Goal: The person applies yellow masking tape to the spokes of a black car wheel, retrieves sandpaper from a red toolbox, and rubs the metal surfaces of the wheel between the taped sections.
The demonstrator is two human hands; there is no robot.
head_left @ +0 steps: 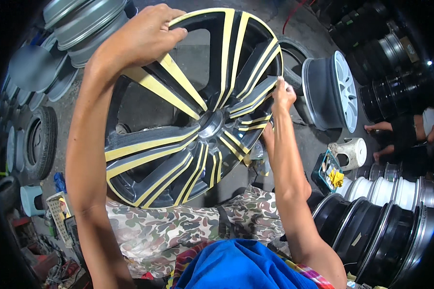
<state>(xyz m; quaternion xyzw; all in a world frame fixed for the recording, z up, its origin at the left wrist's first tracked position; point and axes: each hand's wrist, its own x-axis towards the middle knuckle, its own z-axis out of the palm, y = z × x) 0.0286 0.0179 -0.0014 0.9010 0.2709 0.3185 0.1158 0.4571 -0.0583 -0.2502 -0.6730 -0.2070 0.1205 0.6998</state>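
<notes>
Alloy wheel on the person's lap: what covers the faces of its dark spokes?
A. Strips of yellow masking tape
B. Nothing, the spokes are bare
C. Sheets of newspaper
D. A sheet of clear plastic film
A: yellow tape strips run along the spokes of the alloy wheel, and the right hand presses one at the rim.

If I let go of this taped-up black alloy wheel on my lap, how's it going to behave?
The black alloy wheel looks like rigid metal, so probably stiff and fairly heavy. It stands on edge on the lap, steadied by the left hand and right hand, so it would likely roll or tip. The yellow tape strips may feel slick.
</notes>
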